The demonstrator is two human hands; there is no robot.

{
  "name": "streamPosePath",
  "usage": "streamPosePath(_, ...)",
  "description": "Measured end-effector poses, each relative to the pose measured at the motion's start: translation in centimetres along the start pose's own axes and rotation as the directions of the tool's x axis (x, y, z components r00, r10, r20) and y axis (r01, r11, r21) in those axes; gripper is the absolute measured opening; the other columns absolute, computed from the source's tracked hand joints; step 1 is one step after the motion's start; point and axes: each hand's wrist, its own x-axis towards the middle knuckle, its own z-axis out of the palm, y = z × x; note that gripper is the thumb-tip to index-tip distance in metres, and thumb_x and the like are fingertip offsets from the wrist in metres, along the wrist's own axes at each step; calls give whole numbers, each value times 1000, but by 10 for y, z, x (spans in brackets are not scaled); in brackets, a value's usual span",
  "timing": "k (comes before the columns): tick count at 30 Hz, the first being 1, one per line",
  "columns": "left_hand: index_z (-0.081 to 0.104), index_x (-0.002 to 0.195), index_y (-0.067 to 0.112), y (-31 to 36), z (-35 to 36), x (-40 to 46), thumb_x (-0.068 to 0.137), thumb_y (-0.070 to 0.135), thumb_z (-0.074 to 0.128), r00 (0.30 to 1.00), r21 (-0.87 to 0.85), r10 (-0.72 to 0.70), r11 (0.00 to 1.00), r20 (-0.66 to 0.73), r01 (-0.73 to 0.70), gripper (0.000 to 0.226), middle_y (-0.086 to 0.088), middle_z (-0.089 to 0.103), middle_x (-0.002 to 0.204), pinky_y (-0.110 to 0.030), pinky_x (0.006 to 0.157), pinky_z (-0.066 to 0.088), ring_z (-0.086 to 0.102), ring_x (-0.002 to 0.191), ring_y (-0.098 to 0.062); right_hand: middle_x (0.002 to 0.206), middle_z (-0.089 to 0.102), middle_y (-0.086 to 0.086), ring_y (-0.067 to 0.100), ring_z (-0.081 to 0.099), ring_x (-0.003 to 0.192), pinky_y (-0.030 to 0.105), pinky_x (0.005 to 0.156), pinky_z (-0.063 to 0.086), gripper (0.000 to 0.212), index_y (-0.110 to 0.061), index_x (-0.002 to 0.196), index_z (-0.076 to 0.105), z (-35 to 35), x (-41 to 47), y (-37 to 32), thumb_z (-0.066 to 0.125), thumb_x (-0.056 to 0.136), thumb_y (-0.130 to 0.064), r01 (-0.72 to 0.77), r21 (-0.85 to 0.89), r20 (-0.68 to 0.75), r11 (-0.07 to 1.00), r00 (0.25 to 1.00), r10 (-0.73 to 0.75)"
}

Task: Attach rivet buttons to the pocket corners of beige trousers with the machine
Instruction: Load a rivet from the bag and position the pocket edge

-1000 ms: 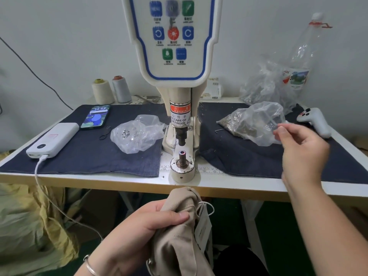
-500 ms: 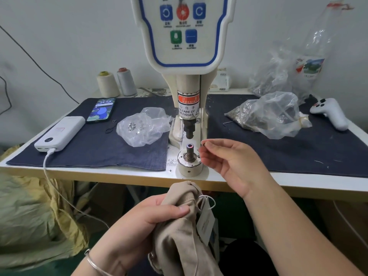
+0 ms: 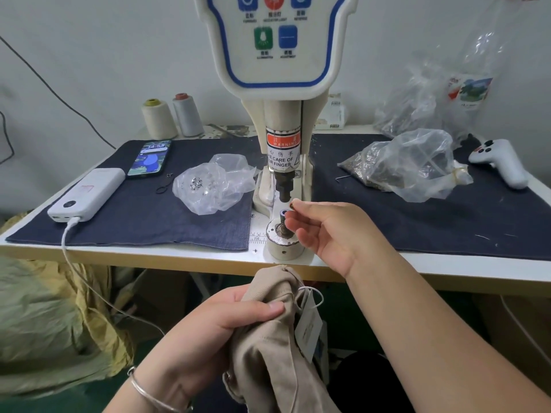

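Head view. The right hand (image 3: 331,231) was held at the machine (image 3: 283,120), its thumb and forefinger pinching a small brass-coloured rivet (image 3: 292,205) just beside the punch (image 3: 284,190) and just above the lower die (image 3: 283,226). The remaining fingers (image 3: 293,225) were loosely curled near the die post. The left hand (image 3: 208,332) was below the desk (image 3: 417,265) edge, fingers and thumb closed round a bunched fold of the trousers (image 3: 274,338), which hung off the desk in front of the die; a paper tag (image 3: 308,329) on a string dangled from them. No fabric lay on the die yet.

On the dark cloth (image 3: 134,216) lay a bag (image 3: 214,186) of silvery parts left of the machine and a fuller bag (image 3: 411,165) to its right.

Judgement: the rivet appeared tiny, hard, light and easily dropped, best kept in a fingertip pinch by its rim until seated. The trousers appeared soft and limp and would sag; they should be held close beside the pocket corner and spread flat, fingers well clear of the punch.
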Motion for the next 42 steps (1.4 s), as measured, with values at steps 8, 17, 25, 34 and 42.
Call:
streamPosePath(8,65,116,-11,-1,1,0,77,16,72,1000,-21,5,1000,20,-4,47,-39,57,126,-43,96,49,62,105,-39,48,63,2,4,54,34,12,28,27,14,-5,79,57,6,4,0,59,93,-5,-126,74,-73,989,989,131)
streamPosePath(17,68,113,-8,-3,2,-2,74,17,75,999,-35,12,999,35,-11,47,-34,64,121,-40,92,53,66,101,-37,65,71,15,16,68,48,17,37,48,11,5,87,59,15,-1,-1,54,96,0,-167,235,25,957,986,166)
streamPosePath(25,67,115,-9,-3,0,-3,74,19,77,1000,-40,5,999,31,-4,51,-35,62,123,-42,96,51,65,104,-39,83,72,26,27,73,63,27,46,57,11,11,96,59,14,-1,-1,53,95,2,-189,344,95,920,982,166)
streamPosePath(34,65,117,-10,-4,-2,-4,77,17,74,1000,-30,1,1000,12,0,49,-36,61,125,-43,98,50,63,108,-41,100,72,26,29,75,80,27,54,60,19,13,107,59,4,-4,-2,53,92,4,-249,355,188,901,963,192)
streamPosePath(42,65,117,-9,-3,1,-3,76,16,73,1000,-13,6,1000,2,-6,49,-36,61,125,-44,100,49,63,108,-41,100,65,34,34,70,87,34,60,62,25,19,107,57,-1,-9,-5,48,84,18,-264,535,212,803,962,174)
